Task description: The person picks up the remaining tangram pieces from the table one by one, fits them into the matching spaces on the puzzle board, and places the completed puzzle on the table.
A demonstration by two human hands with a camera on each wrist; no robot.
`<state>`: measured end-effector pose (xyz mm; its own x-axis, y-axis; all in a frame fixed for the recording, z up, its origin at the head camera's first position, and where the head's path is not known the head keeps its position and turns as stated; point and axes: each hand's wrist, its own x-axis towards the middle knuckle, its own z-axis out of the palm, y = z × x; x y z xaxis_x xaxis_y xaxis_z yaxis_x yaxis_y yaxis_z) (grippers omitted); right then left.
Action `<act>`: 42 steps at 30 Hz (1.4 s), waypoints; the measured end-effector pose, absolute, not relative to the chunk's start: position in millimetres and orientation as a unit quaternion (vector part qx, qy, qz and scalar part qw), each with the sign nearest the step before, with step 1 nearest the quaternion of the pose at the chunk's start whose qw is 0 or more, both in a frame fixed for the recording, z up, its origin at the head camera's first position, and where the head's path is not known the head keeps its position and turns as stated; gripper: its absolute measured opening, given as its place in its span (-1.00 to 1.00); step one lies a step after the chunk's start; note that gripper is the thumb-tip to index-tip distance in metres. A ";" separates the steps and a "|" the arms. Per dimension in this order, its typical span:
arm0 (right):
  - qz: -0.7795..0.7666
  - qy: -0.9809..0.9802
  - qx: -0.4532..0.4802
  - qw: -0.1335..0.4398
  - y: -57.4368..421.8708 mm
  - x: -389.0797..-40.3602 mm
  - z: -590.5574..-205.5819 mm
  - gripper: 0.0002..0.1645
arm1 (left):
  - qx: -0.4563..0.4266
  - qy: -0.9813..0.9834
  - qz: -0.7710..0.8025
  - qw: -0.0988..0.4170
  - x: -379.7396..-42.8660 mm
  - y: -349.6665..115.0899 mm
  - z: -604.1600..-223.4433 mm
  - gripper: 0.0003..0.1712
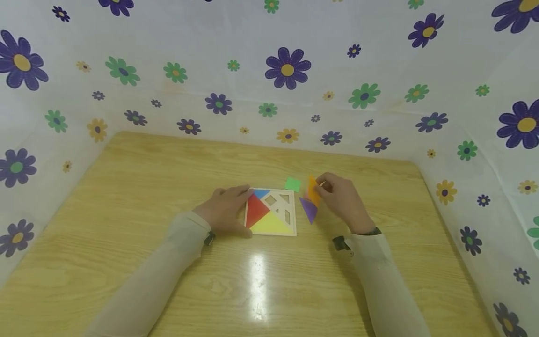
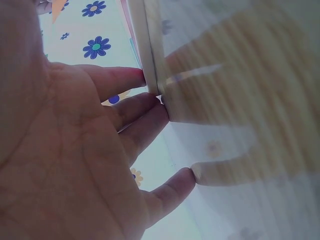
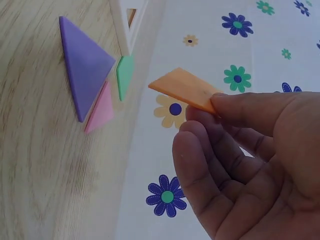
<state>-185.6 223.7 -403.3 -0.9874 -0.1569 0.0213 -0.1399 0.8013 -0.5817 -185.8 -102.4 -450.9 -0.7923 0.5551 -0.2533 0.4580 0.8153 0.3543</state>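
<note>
My right hand [image 1: 342, 195] pinches an orange tangram piece [image 3: 182, 89] by one end, between thumb and fingers, raised off the table. Flat on the wood below it lie a purple triangle [image 3: 82, 67], a small pink piece [image 3: 102, 111] and a green square [image 1: 292, 184]. The wooden tangram tray [image 1: 294, 229] holds a red triangle [image 1: 255, 210], a yellow triangle [image 1: 271, 225] and a blue piece [image 1: 260, 193]. Several cut-out slots show at the tray's right side. Along its left edge my left hand [image 1: 223, 209] rests with extended fingers [image 2: 150, 135] touching the tray and table.
The glossy wooden table [image 1: 168, 173] surrounds the tray. A white cloth [image 1: 236, 42] printed with flowers hangs behind the table and along both sides. Dark straps [image 1: 209, 238] circle both wrists.
</note>
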 end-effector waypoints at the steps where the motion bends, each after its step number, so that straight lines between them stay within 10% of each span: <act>1: -0.305 0.949 -0.080 0.014 223.5 -185.1 -403.1 -0.74 | 0.270 0.936 0.140 0.175 -185.6 -102.2 -450.5 0.37; 42: -0.368 0.919 -0.117 0.076 196.7 -183.8 -406.3 -0.83 | 0.272 0.935 0.136 0.183 -186.7 -101.4 -449.3 0.36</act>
